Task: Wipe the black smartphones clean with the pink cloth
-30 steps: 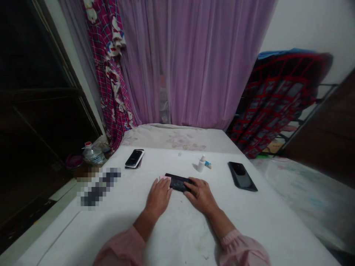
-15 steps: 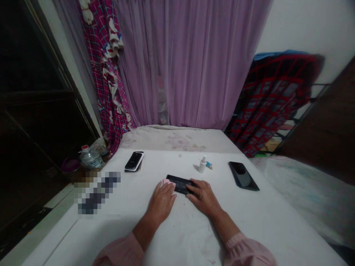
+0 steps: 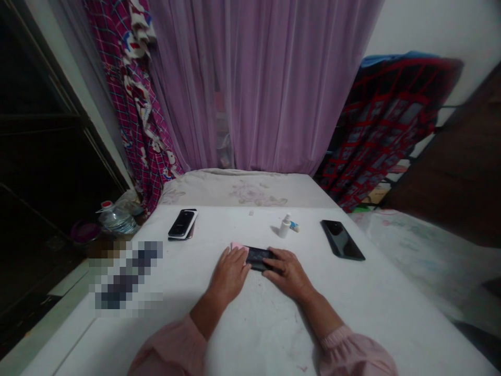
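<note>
A black smartphone (image 3: 258, 257) lies flat on the white table, crosswise in front of me. My left hand (image 3: 230, 274) presses a small pink cloth (image 3: 239, 246) onto the phone's left end, its fingers covering most of the cloth. At the phone's right end, my right hand (image 3: 287, 272) steadies it, with fingers over the screen and the thumb by the near edge. Just beyond the right hand stands a small white spray bottle (image 3: 284, 227), and a blue-and-white packet (image 3: 294, 226) lies beside it.
Two stacked phones (image 3: 183, 224) lie at the left of the white table (image 3: 258, 324). A larger black tablet-like device (image 3: 342, 240) is at the right. Past the table's left edge sits a big water bottle (image 3: 117, 218). Purple curtains (image 3: 274, 89) hang behind.
My left hand and the pink cloth have shifted slightly toward the phone's far edge, covering its far left corner. My right hand still holds the right end. The view has tilted slightly.
</note>
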Tool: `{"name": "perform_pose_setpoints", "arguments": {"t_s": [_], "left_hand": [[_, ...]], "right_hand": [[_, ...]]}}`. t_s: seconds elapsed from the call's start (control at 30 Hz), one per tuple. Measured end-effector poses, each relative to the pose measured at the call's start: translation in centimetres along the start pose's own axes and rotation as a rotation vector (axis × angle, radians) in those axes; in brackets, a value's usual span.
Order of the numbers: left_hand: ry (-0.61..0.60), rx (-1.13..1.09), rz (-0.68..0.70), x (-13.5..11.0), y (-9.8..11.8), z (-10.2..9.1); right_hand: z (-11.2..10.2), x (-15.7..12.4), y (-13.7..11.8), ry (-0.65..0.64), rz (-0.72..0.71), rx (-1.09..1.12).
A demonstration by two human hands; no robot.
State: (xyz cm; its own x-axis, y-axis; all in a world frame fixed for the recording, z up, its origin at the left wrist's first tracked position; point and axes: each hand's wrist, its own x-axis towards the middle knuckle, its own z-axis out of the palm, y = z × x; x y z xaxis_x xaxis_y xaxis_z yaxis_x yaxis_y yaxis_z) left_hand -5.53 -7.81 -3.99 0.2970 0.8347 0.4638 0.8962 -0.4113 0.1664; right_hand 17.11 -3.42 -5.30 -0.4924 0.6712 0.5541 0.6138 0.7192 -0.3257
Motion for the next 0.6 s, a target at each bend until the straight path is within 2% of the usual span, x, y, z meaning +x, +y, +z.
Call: {"name": "perform_pose_setpoints", "arguments": {"t_s": [0.13,0.27,0.43,0.6], "left_hand": [[-0.025,-0.019,0.041,-1.2,1.0,-0.9],[-0.059,-0.051,0.092,-1.2,2.1,-1.2],[-0.118,-0.093,0.129,0.6,2.8,-0.7],[-0.150,-0.112,0.120,2.8,2.5,0.2]], "right_hand": [[-0.3,0.1,-0.4,-0.020,0.105,0.089],[-0.7,0.4,-0.8,-0.032,0.172,0.152],[-0.8,0.6,-0.8,-0.053,0.146,0.178],[-0.6,0.6,-0.7,-0.032,0.148,0.184]]}}
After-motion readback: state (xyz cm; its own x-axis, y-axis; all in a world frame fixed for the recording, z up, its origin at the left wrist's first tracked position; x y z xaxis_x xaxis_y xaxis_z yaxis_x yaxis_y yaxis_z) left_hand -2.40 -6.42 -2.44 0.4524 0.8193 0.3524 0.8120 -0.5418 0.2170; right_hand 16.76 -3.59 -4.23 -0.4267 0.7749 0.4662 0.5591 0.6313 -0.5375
